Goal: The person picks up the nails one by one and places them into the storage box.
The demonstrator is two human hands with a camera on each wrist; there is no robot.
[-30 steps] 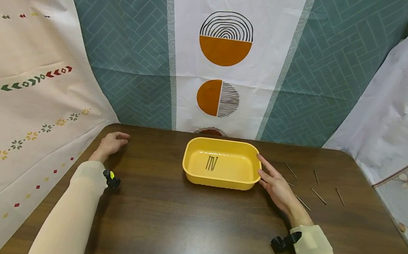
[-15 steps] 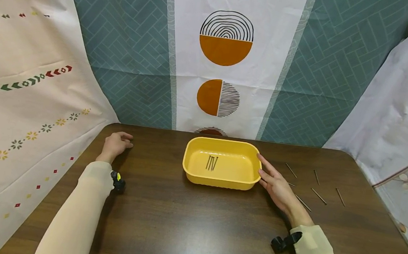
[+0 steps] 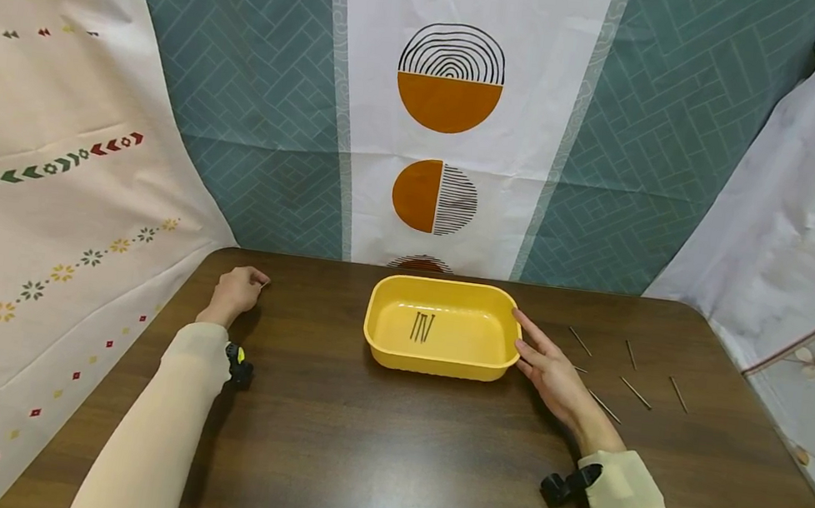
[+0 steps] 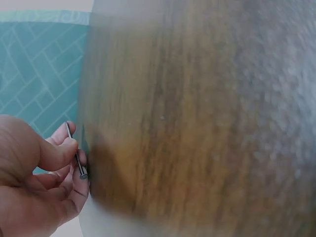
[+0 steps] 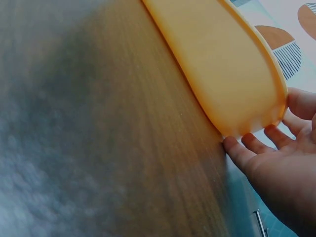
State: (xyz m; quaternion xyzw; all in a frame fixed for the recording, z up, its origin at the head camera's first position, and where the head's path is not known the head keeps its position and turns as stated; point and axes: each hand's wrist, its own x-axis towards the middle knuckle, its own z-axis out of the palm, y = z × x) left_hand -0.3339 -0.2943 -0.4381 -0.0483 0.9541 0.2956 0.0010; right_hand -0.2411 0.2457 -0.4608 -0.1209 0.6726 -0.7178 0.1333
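I pinch a nail (image 4: 75,151) between the thumb and fingers of my left hand (image 3: 239,292), near the far left edge of the tabletop (image 3: 385,453), well apart from the yellow tray (image 3: 438,364). My right hand (image 3: 551,366) lies with straight fingers against the tray's right wall. Three nails (image 3: 422,325) lie inside the tray; loose nails (image 3: 637,392) are scattered on the dark wooden tabletop to the right of my right hand. Patterned curtains (image 3: 446,116) hang behind. Both my forearms stretch forward in pale sleeves.
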